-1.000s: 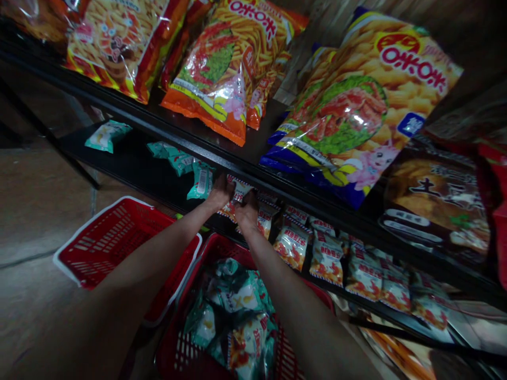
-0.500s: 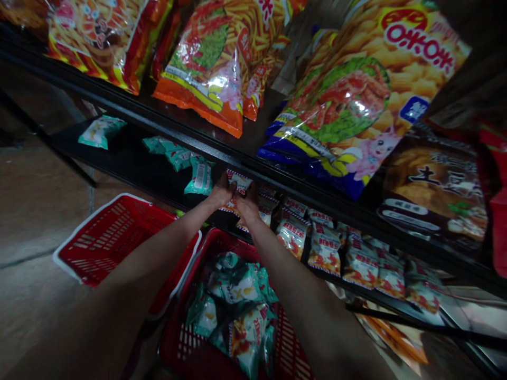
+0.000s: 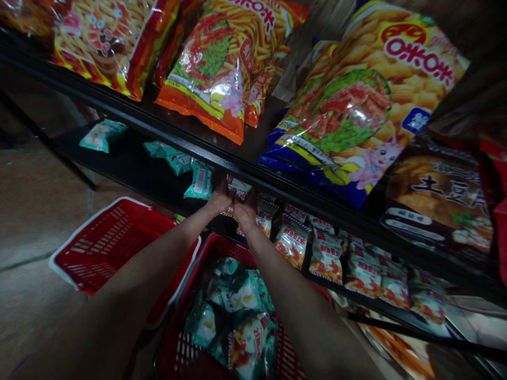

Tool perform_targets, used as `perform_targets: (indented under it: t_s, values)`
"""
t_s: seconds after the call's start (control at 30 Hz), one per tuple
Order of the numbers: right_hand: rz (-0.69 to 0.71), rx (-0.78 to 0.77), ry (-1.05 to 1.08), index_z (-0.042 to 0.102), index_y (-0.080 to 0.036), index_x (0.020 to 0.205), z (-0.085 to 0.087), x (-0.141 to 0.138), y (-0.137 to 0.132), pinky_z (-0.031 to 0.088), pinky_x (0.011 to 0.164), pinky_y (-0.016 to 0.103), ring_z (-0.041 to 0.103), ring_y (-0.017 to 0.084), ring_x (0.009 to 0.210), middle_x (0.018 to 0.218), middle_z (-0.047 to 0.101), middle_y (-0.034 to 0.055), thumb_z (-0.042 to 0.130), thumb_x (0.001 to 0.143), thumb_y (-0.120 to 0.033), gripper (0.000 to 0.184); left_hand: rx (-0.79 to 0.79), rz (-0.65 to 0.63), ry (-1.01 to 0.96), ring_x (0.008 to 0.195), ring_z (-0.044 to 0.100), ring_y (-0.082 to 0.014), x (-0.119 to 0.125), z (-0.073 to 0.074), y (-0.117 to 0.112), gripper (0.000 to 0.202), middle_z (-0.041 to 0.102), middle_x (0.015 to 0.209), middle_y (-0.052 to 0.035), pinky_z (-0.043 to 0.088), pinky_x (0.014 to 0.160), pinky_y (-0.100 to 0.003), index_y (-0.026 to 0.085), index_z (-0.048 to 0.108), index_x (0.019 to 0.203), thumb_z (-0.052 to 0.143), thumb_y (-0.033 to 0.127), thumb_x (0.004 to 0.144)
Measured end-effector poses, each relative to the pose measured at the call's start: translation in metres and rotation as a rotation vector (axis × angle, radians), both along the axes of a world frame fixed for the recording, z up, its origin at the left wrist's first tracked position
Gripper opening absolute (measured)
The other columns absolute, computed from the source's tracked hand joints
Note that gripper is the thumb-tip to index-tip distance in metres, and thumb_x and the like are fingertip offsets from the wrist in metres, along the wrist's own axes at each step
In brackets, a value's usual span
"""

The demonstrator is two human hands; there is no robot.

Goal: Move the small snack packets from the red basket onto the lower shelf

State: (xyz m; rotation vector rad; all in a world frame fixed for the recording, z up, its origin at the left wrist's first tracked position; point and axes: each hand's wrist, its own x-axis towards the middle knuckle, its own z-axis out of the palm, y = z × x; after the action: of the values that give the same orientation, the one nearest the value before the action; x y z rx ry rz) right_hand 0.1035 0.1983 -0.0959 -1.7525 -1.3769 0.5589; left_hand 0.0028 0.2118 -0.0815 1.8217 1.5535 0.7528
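On the lower shelf [image 3: 130,168], a small white-and-red snack bag [image 3: 238,186] sits between my two hands. My left hand [image 3: 222,197] grips it from the left, and my right hand [image 3: 245,208] from the right, fingers closed and partly hidden behind the bag. Just left of my hands lies a teal snack bag [image 3: 199,180]; to their right stand similar white-and-red snack bags [image 3: 292,241] in a row. Below my forearms is a red basket [image 3: 208,244] holding several teal bags [image 3: 241,290] and a white-and-red one [image 3: 249,340].
The upper shelf edge [image 3: 174,138] runs just above my hands. Large chip bags [image 3: 340,105] lean on that shelf, some overhanging its edge. A second red basket [image 3: 106,237] with a white rim stands on the tiled floor at left. More teal bags [image 3: 103,135] lie along the lower shelf.
The view has shifted slightly, so the shelf and bags appear a little lower. My hands are still at the same small bag and have drawn slightly closer together.
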Motion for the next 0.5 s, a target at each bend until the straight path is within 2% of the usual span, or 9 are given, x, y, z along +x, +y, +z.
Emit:
perform_targets:
  t_s: [0.13,0.3,0.5]
  values:
    - [-0.039,-0.021,-0.071,0.055,-0.02,0.096,0.0025,-0.0001,-0.0005,0.038,0.101,0.042,0.054,0.026,0.114,0.11,0.062,0.0113,0.053,0.081,-0.044,0.029,0.028,-0.022,-0.011,0.106,0.057,-0.0239,0.0001,-0.0002,-0.0002,0.024,0.06,0.101,-0.0131,0.043,0.089,-0.033,0.014,0.05,0.108,0.035,0.021,0.092]
    - [-0.035,-0.058,-0.158,0.056,-0.018,0.097,0.0054,-0.0019,-0.0007,0.04,0.1,0.041,0.056,0.026,0.111,0.102,0.065,0.0125,0.048,0.085,-0.041,0.027,0.073,0.001,-0.067,0.101,0.059,-0.0239,0.0002,-0.003,-0.0014,0.028,0.061,0.101,-0.0133,0.044,0.086,-0.034,0.014,0.046,0.114,0.034,0.027,0.092]
    - [-0.013,-0.027,-0.177,0.055,-0.017,0.102,0.0086,0.0005,-0.0078,0.038,0.102,0.043,0.054,0.028,0.114,0.108,0.063,0.0134,0.052,0.083,-0.037,0.028,0.09,0.051,-0.119,0.101,0.059,-0.0235,0.001,-0.0077,-0.003,0.023,0.06,0.103,-0.0139,0.044,0.088,-0.034,0.014,0.048,0.11,0.039,0.024,0.091]
